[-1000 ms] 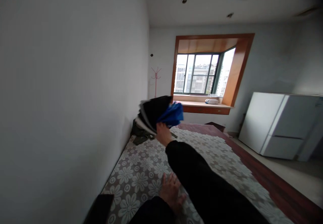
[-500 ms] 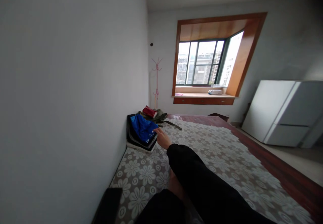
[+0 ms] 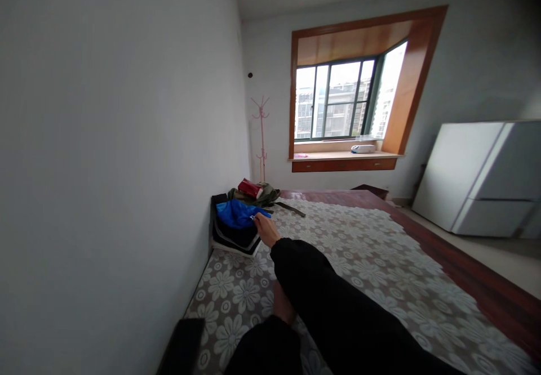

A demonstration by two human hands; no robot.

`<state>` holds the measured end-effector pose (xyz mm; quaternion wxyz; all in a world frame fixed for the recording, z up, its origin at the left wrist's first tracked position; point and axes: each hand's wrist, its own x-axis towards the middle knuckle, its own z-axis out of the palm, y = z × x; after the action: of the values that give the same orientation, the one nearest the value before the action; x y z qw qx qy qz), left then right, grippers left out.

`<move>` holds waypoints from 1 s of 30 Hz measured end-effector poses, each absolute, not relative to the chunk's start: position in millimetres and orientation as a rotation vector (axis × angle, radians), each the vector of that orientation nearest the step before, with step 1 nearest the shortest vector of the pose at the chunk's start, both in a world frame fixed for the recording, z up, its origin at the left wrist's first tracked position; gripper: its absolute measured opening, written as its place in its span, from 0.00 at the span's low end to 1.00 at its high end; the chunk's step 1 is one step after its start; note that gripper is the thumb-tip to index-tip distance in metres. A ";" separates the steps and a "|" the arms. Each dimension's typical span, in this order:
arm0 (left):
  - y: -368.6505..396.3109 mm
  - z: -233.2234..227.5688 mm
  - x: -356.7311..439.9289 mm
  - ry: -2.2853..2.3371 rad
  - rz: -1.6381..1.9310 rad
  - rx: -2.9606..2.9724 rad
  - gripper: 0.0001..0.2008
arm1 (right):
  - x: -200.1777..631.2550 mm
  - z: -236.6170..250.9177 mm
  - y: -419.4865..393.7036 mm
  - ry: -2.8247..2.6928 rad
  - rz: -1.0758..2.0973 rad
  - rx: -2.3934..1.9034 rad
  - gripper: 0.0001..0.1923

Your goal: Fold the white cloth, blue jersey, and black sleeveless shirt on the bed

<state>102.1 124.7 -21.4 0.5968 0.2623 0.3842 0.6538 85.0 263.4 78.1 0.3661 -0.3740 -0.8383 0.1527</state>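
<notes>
My right hand [image 3: 267, 230] reaches forward in a black sleeve, its fingers closed on the near right edge of a bright blue cloth item [image 3: 235, 215] with a small white mark. That cloth lies bunched on a stack of black and grey folded items [image 3: 236, 241] against the wall. Lower down, bare skin that looks like my left hand [image 3: 284, 303] rests on the flower-patterned bed cover [image 3: 338, 251]; the right forearm hides part of it, and its fingers do not show.
Behind the stack lie an olive-green bag [image 3: 268, 193] with a strap and a red item [image 3: 249, 188]. A dark object [image 3: 186, 341] stands by the wall at lower left. A pink coat rack [image 3: 262, 133], a bay window [image 3: 338, 99] and a white fridge [image 3: 460, 178] are farther off.
My right hand has closed on the blue cloth and moved slightly left. The cloth's near edge has been lifted and folded back, showing more of the black item beneath. The view has shifted slightly.
</notes>
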 end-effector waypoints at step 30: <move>95.1 -9.3 129.0 1.025 1.215 0.953 0.26 | 332.1 -10.3 133.8 -1.390 1.470 -0.846 0.31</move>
<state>129.0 95.1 -9.3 0.6006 0.4111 0.4422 0.5242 332.1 133.8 -10.3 0.4569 -0.3433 -0.5639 0.5962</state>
